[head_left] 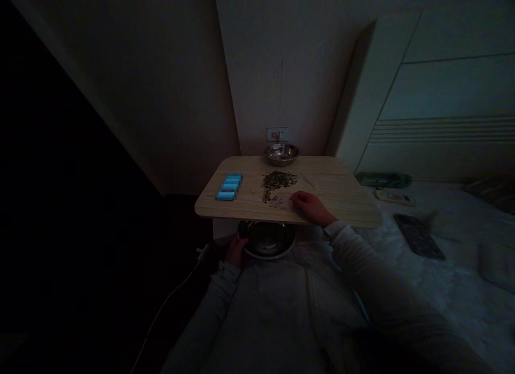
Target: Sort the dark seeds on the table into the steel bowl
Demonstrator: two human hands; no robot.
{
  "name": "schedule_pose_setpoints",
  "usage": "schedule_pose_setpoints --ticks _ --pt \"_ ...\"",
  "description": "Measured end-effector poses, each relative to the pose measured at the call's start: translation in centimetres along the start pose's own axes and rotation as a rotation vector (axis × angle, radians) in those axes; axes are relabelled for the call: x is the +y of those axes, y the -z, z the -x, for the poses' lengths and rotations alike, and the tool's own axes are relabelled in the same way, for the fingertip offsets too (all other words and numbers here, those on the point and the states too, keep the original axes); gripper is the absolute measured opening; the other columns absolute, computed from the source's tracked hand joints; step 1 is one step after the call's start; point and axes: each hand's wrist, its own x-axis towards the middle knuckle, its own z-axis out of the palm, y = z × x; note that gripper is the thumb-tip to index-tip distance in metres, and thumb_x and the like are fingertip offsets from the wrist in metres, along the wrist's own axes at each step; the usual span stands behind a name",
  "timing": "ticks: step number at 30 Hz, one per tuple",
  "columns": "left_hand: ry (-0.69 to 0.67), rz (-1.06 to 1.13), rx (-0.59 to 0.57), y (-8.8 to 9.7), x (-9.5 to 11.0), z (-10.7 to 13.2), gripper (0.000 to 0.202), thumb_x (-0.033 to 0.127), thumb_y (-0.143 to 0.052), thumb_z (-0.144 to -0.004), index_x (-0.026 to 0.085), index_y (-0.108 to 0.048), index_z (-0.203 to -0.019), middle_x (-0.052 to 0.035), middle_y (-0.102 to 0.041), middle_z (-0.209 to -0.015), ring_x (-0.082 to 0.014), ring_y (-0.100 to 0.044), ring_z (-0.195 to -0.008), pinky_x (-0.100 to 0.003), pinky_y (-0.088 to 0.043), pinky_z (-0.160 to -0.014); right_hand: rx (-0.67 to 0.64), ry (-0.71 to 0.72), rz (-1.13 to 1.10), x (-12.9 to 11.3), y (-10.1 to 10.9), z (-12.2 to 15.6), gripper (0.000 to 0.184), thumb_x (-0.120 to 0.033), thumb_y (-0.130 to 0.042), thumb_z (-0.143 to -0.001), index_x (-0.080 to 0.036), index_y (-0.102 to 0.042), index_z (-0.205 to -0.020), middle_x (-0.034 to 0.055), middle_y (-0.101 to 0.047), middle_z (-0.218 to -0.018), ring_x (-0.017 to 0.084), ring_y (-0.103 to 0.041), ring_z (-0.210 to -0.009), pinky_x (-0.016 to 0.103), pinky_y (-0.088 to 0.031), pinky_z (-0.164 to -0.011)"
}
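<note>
My left hand point(236, 250) grips the left rim of a wide metal bowl point(269, 251), which sits at my lap just under the table's front edge. My right hand point(309, 205) rests on the wooden table point(338, 189), fingers curled and pressed together at the tips; whatever they may hold is too small and dark to make out. Just left of these fingertips lies a loose scatter of small dark grains point(278, 180), thicker toward the back and thinner toward the front. Behind the grains stands a smaller metal bowl point(281, 155).
A lit phone point(229, 187) lies at the table's left. A wall socket point(277, 134) is behind the small bowl. On the bed to the right are a green bottle point(382, 180), a remote-like device point(394, 197) and a dark flat object point(418, 236). A white cable point(169, 299) hangs left.
</note>
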Motion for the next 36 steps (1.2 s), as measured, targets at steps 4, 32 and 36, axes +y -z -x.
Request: schedule_pose_setpoints --ticks 4,32,36 --pt "-0.011 -0.012 0.049 0.3 -0.9 -0.6 0.012 0.020 -0.069 -0.054 0.023 -0.068 -0.065 -0.0051 -0.074 -0.082 -0.0303 -0.066 -0.103 -0.040 -0.049 -0.095 -0.021 -0.004 0.000 -0.2 0.0 0.1 0.017 -0.030 -0.057 -0.078 -0.018 -0.069 -0.080 0.0049 -0.072 -0.080 0.019 -0.061 -0.077 0.032 -0.047 -0.078" --pt "0.009 -0.027 0.057 0.0 -0.1 -0.2 0.009 0.022 -0.069 -0.052 0.025 -0.062 -0.057 -0.0061 -0.074 -0.081 -0.0345 -0.064 -0.111 -0.044 -0.049 -0.098 -0.004 0.005 -0.037 -0.4 -0.9 0.0 0.019 -0.032 -0.056 -0.077 -0.019 -0.068 -0.082 0.0031 -0.069 -0.078 0.019 -0.059 -0.076 0.032 -0.047 -0.077" --pt "-0.002 -0.035 -0.010 0.3 0.4 0.0 0.011 0.016 -0.070 -0.052 0.025 -0.065 -0.059 -0.0044 -0.073 -0.076 -0.0329 -0.066 -0.106 -0.043 -0.049 -0.097 -0.048 0.012 -0.007 -0.5 -0.9 0.0 0.019 -0.028 -0.057 -0.077 -0.019 -0.070 -0.085 0.0037 -0.071 -0.082 0.020 -0.061 -0.078 0.033 -0.047 -0.080"
